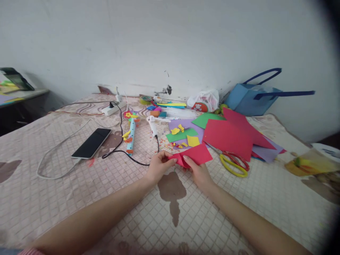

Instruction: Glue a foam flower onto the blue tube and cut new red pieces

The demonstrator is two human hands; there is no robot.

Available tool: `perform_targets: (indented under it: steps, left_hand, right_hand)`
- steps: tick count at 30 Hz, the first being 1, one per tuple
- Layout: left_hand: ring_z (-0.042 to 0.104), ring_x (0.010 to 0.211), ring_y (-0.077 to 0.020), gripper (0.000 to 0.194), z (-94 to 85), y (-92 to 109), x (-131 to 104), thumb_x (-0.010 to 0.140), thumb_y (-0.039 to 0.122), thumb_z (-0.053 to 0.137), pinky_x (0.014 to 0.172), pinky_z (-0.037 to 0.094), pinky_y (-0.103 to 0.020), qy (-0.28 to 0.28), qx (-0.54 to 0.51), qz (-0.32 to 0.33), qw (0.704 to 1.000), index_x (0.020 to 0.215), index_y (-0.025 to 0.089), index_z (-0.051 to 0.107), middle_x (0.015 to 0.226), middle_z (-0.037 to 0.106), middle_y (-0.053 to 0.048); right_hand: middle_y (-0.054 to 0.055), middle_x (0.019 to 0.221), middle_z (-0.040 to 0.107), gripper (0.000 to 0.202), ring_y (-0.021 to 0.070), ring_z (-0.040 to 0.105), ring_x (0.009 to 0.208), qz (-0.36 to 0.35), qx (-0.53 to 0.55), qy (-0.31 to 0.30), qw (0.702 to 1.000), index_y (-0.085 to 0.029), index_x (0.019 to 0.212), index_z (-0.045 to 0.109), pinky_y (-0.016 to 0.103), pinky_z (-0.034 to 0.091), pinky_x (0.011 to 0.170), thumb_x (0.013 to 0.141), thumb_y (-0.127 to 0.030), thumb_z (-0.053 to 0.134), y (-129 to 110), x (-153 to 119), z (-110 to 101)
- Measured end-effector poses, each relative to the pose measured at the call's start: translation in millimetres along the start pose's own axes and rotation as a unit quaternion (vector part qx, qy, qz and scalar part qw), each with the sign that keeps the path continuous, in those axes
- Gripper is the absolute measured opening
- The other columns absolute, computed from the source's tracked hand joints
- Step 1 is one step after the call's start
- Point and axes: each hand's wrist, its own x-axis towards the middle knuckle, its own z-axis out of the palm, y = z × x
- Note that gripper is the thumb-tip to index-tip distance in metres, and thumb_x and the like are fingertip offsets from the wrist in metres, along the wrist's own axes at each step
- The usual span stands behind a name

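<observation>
One red paper piece (199,154) is at frame centre, its left end pinched by your left hand (158,167) and its near edge by your right hand (201,174), thumbs on top. Folding appears to be the step in hand, and the next move likely calls for aligned edges and even pressure. Quilted tablecloth (127,212) fills the lower frame; a scuffed wall (159,42) spans the top, a blue bag (252,101) standing at upper right.
</observation>
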Motion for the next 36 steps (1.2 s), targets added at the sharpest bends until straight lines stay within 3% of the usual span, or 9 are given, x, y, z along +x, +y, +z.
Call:
perform_targets:
  steps: [5,9,23,28,30,33,36]
  left_hand:
    - [0.058,0.066,-0.0112,0.037,-0.3,1,0,0.061,0.026,0.076,0.064,0.045,-0.024,0.007,-0.007,0.015,1.0,0.087,0.015,0.053,0.074,0.06,-0.001]
    - [0.06,0.069,-0.0121,0.042,-0.5,0,0,0.063,0.024,0.075,0.068,0.047,-0.026,-0.001,-0.003,0.01,1.0,0.097,0.015,0.051,0.079,0.061,-0.002]
    - [0.059,0.068,-0.0108,0.04,1.4,1,-2,0.062,0.028,0.076,0.065,0.047,-0.023,0.003,-0.025,-0.002,1.0,0.093,0.014,0.054,0.076,0.061,-0.001]
    - [0.056,0.062,-0.0094,0.038,1.4,2,-1,0.073,0.049,0.063,0.059,0.048,-0.023,0.002,-0.065,-0.046,0.997,0.085,0.014,0.056,0.074,0.06,-0.002]
    - [0.056,0.059,-0.0094,0.038,0.2,1,-1,0.071,0.049,0.064,0.056,0.047,-0.022,-0.018,-0.037,-0.073,0.996,0.08,0.014,0.055,0.07,0.06,-0.002]
    - [0.054,0.052,-0.0087,0.035,-1.5,0,-2,0.064,0.041,0.073,0.05,0.044,-0.02,-0.047,0.025,-0.077,0.996,0.074,0.014,0.054,0.061,0.059,0.001]
    - [0.052,0.049,-0.0081,0.033,-1.6,-1,-2,0.064,0.039,0.073,0.049,0.042,-0.02,-0.03,0.028,-0.051,0.998,0.071,0.015,0.053,0.057,0.057,0.002]
  right_hand:
    - [0.002,0.077,0.068,0.027,0.0186,0.06,0.069,0.043,-0.004,-0.06,0.997,-0.02,0.083,0.066,0.03,0.046,0.057,0.068,-0.042,0.07,-3,1,-3]
    - [0.002,0.089,0.07,0.029,0.0193,0.062,0.078,0.033,-0.012,-0.081,0.996,-0.022,0.089,0.067,0.03,0.047,0.064,0.065,-0.037,0.074,-3,0,-4]
    - [0.001,0.064,0.065,0.025,0.0158,0.056,0.055,0.049,0.004,-0.045,0.998,-0.021,0.079,0.064,0.027,0.043,0.047,0.067,-0.042,0.071,-2,1,-4]
    - [-0.002,0.052,0.059,0.024,0.013,0.049,0.044,0.033,-0.033,-0.036,0.998,-0.02,0.071,0.061,0.026,0.038,0.043,0.069,-0.042,0.07,-6,1,-8]
    - [-0.002,0.05,0.057,0.026,0.0127,0.047,0.043,0.019,-0.052,-0.034,0.998,-0.02,0.067,0.059,0.026,0.037,0.043,0.069,-0.043,0.07,-8,3,-10]
    - [-0.002,0.051,0.057,0.027,0.0123,0.048,0.045,0.004,-0.032,-0.05,0.998,-0.02,0.065,0.059,0.026,0.038,0.045,0.069,-0.044,0.069,-14,5,-10]
    - [-0.002,0.057,0.059,0.027,0.0119,0.05,0.049,0.037,0.01,-0.106,0.994,-0.019,0.071,0.06,0.026,0.04,0.049,0.069,-0.046,0.068,-20,5,-10]
